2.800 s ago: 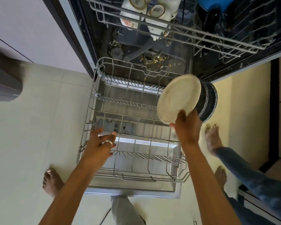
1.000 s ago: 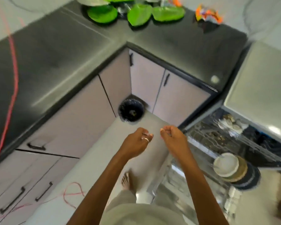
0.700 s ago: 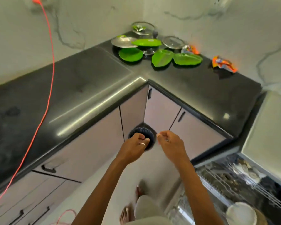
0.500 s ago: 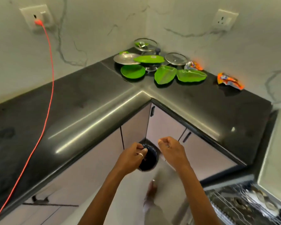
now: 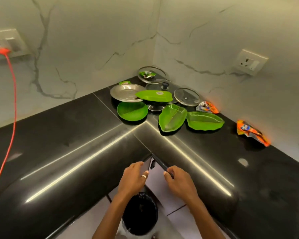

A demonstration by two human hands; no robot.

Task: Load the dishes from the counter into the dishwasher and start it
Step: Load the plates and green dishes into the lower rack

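In the far corner of the black counter (image 5: 62, 135) lies a cluster of dishes: a round green plate (image 5: 132, 111), a steel plate (image 5: 126, 92), two green leaf-shaped dishes (image 5: 172, 117) (image 5: 204, 120), a third leaf dish (image 5: 154, 96) raised on a glass lid, and glass lids (image 5: 186, 96) (image 5: 152, 75). My left hand (image 5: 134, 178) and right hand (image 5: 179, 181) hover side by side at the counter's inner corner, well short of the dishes. Both have loosely curled fingers and hold nothing. The dishwasher is out of view.
Two orange snack wrappers (image 5: 251, 132) (image 5: 207, 107) lie on the right counter arm. A red cable (image 5: 10, 118) hangs from a wall socket (image 5: 3, 44) on the left. A second socket (image 5: 250, 62) is on the right wall. A black bin (image 5: 139, 213) stands on the floor below my arms.
The view has swung from the open dishwasher and its rack of plates up to the counter corner. My empty hands have risen together toward the counter edge; the dishes now sit closer ahead.
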